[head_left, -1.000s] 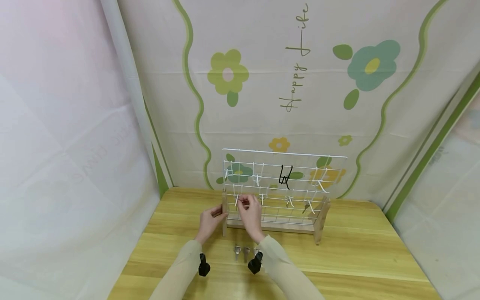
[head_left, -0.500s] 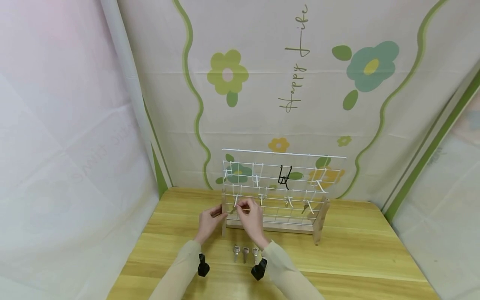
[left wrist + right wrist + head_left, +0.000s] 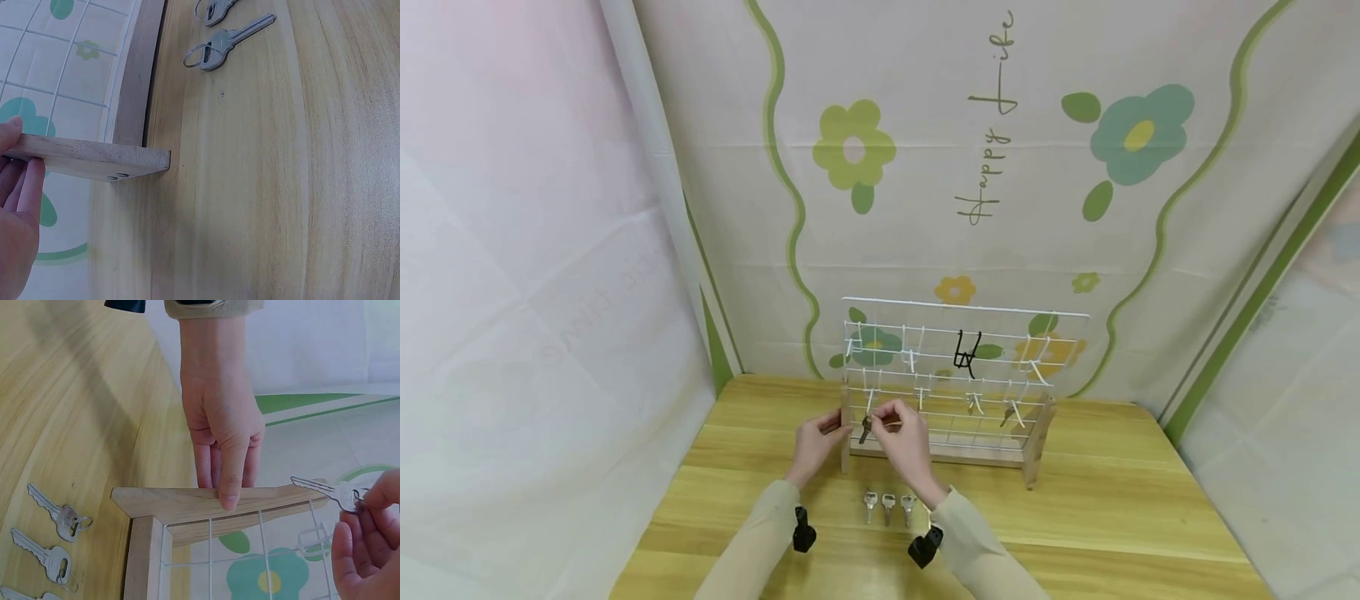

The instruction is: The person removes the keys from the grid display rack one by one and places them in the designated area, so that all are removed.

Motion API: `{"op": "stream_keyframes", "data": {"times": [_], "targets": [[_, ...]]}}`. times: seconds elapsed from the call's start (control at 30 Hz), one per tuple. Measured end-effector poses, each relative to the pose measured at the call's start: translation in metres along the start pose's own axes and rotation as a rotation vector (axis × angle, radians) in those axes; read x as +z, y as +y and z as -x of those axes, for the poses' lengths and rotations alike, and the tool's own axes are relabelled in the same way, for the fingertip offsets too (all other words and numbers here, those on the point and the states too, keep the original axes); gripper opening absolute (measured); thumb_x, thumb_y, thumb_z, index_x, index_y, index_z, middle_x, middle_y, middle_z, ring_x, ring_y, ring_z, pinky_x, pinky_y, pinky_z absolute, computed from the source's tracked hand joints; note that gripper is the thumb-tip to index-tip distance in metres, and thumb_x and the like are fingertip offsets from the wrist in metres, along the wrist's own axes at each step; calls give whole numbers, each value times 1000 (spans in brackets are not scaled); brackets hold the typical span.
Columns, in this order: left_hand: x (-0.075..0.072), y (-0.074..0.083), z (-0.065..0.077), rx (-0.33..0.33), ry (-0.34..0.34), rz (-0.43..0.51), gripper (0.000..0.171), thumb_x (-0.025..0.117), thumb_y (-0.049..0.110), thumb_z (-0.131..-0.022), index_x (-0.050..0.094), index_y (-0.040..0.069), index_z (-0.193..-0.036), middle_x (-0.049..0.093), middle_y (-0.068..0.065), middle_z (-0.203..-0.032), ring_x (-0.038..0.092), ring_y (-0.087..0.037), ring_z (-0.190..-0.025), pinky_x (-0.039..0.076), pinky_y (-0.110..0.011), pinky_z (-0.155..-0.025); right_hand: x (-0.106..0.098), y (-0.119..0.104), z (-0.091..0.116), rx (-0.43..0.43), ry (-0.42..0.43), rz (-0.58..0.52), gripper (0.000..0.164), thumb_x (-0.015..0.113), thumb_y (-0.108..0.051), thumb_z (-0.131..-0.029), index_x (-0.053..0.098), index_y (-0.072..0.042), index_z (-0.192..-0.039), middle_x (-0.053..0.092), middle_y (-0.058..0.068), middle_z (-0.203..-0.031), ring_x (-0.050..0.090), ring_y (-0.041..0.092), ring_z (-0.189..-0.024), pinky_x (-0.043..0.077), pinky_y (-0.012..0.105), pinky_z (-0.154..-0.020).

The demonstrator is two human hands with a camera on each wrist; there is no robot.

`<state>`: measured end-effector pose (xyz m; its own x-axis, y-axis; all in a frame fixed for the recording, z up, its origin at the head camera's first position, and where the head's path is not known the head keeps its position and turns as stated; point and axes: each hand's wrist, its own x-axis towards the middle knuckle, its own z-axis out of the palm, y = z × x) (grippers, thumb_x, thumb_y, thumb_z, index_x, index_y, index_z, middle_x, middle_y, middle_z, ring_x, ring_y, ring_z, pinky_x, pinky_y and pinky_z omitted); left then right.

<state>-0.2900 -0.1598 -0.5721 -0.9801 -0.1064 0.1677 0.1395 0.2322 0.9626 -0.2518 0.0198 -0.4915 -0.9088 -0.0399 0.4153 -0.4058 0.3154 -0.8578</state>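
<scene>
My left hand [image 3: 816, 446] grips the wooden left end piece [image 3: 94, 153] of a white wire grid rack [image 3: 966, 312], thumb on one face and fingers on the other. My right hand [image 3: 904, 437] pinches a silver key [image 3: 340, 495] by its small ring, in front of the rack's lower left. The key hangs just below a white hook [image 3: 870, 402], apart from it as far as I can see. Other keys, such as one key [image 3: 1007, 414] at the lower right, hang on hooks in the lower row.
Three keys with rings, the middle key [image 3: 888, 507] among them, lie in a row on the wooden table [image 3: 1120, 517] before the rack. A black hook [image 3: 967, 354] and several white hooks sit on the upper row. A flowered cloth [image 3: 925, 208] hangs behind.
My right hand has come down and back from the lower left hook, and the key in its fingers now shows clearly. The left hand has kept its grip on the end piece.
</scene>
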Motion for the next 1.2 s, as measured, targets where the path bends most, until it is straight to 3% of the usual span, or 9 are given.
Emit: {"op": "stream_keyframes", "data": {"times": [0.13,0.3,0.37,0.53,0.73,1.03,1.2], "targets": [[0,4,1,2,-4,-9,40,74,3,-87,65,-8,-124,67,-29,-121,68,-41,-112,62,-35,-87,-6,-3,5,5,-20,-22,9,70,2,-83,69,-6,-87,73,11,-87,67,13,-76,59,16,-70],[-7,32,13,10,-50,-21,40,70,-1,-89,60,-14,-126,63,-34,-123,66,-45,-113,62,-36,-87,-15,2,13,33,-34,-6,10,70,3,-83,69,-7,-86,73,10,-86,66,11,-75,58,15,-69],[-8,34,14,1,-57,-15,40,70,0,-89,61,-13,-126,63,-33,-124,66,-43,-113,62,-34,-87,-20,1,18,45,-39,-1,9,69,4,-83,69,-4,-86,73,12,-86,66,12,-75,58,15,-69],[-8,35,14,-13,-60,-4,41,70,1,-89,61,-12,-127,63,-32,-124,66,-43,-113,62,-35,-88,-31,19,28,81,-35,20,9,69,4,-83,70,-4,-87,73,12,-86,66,8,-74,58,14,-68],[-10,49,20,-13,-72,-17,41,69,0,-90,59,-14,-127,62,-34,-126,64,-45,-115,61,-36,-89,-50,54,41,67,-12,89,11,70,5,-82,70,-6,-84,73,9,-82,65,5,-70,58,15,-64],[-9,50,19,-31,-53,-22,41,70,2,-90,60,-13,-127,62,-33,-125,64,-45,-115,61,-37,-90,-79,90,56,161,-14,171,7,71,3,-81,68,-3,-83,72,7,-81,60,-1,-68,57,14,-63],[-5,30,12,-14,-44,-9,41,70,0,-89,60,-13,-127,63,-33,-125,64,-45,-115,61,-40,-89,-89,106,62,189,-24,216,8,72,3,-80,68,-3,-82,73,8,-80,62,0,-68,57,14,-63]]}}
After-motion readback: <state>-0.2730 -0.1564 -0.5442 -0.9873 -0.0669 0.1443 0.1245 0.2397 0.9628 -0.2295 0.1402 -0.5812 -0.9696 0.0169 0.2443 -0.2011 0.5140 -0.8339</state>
